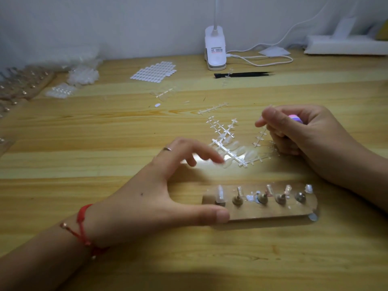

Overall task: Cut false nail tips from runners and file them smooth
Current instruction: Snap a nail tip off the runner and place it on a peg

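Note:
Clear plastic runners (pixel 233 152) with false nail tips lie in a loose pile at the table's middle. My left hand (pixel 168 185) hovers over the table with fingers spread, and its fingertips touch a nail tip (pixel 225 163) at the pile's near end. Its thumb lies against the left end of a clear holder strip (pixel 262 211) that carries several small stands with nail tips. My right hand (pixel 298 133) is curled round a pink and purple nail file (pixel 294 118), just right of the pile.
Empty runners (pixel 213 108) lie scattered further back. A sheet of white stickers (pixel 154 72), black tweezers (pixel 243 74) and a white clip lamp (pixel 215 49) with its cable stand at the back. Bags of nail tips (pixel 83 75) and more holders (pixel 21 85) fill the left edge.

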`<state>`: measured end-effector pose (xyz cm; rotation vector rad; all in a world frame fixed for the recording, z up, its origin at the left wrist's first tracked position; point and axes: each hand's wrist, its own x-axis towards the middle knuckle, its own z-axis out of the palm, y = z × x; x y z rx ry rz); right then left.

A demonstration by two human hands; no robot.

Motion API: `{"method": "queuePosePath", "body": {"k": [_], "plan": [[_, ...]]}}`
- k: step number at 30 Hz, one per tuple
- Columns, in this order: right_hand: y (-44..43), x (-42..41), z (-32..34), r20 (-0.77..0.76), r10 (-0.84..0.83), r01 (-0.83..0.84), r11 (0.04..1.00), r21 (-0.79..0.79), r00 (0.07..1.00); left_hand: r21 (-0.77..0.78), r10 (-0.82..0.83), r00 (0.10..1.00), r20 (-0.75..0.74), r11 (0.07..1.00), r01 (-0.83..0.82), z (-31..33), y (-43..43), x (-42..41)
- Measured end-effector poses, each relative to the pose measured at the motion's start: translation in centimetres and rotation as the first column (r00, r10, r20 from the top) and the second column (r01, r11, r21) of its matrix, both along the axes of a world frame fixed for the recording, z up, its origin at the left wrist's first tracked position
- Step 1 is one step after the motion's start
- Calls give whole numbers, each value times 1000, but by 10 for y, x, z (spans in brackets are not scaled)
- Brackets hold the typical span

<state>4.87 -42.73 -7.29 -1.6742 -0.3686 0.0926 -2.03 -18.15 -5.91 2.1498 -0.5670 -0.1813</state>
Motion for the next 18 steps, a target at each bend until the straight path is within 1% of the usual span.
{"method": "queuePosePath", "body": {"k": [3,5,7,9,10,12,18], "plan": [[-1,-1,0,3,-22,22,1000,-16,1000,-80,120,992,-23,989,-122,1,4,11],[0,-1,1,9,-25,25,999,-27,1000,-30,182,983,32,983,-181,0,0,21],[1,-2,2,8,-26,26,999,-26,1000,151,184,972,149,967,-207,-1,-7,30],[1,-2,3,2,-39,39,999,-23,999,348,138,956,259,910,-226,-1,-15,38],[1,-2,4,0,-42,42,999,-22,999,400,123,948,293,885,-239,-1,-20,40],[2,-3,5,-4,-39,39,999,-17,999,404,117,933,340,878,-257,-2,-27,44],[3,-3,7,-15,-42,42,999,-19,999,294,149,903,402,913,-282,-6,-33,49]]}}
